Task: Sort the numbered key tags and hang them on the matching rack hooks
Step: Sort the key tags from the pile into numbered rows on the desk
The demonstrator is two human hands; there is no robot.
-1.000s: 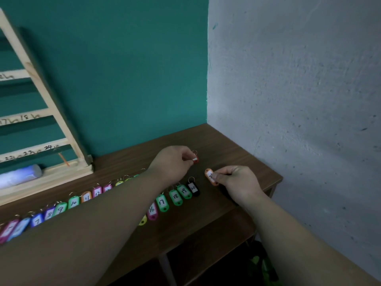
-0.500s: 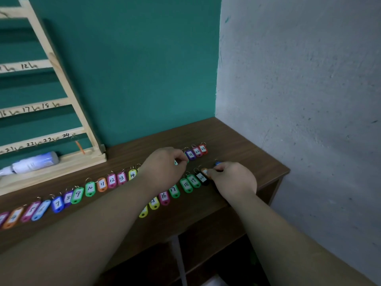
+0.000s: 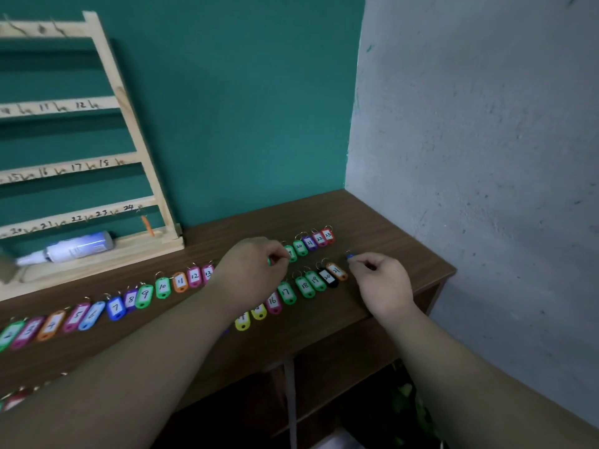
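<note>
Centre frame, my left grip (image 3: pixel 257 270) pinches a green tag (image 3: pixel 269 261), my right grip (image 3: pixel 381 280) a blue tag (image 3: pixel 349 255). Rowed tags (image 3: pixel 162 287) read 7–23; the rack (image 3: pixel 107 69), upper left, reads 11–24.

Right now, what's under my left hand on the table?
Your left hand pinches a green tag, a sliver showing. Its wrist covers the tag row past tag 13; those numbers are hidden.

Handwritten numerals are logged on the pale wooden rack (image 3: pixel 129 124) slats: 11, 12; 15–18; 20–24. Long row of coloured plastic key tags (image 3: pixel 162 287): 4–13 are legible. Front row (image 3: pixel 304 285): 16–21. Back row (image 3: pixel 320 238): 20–23.
</note>
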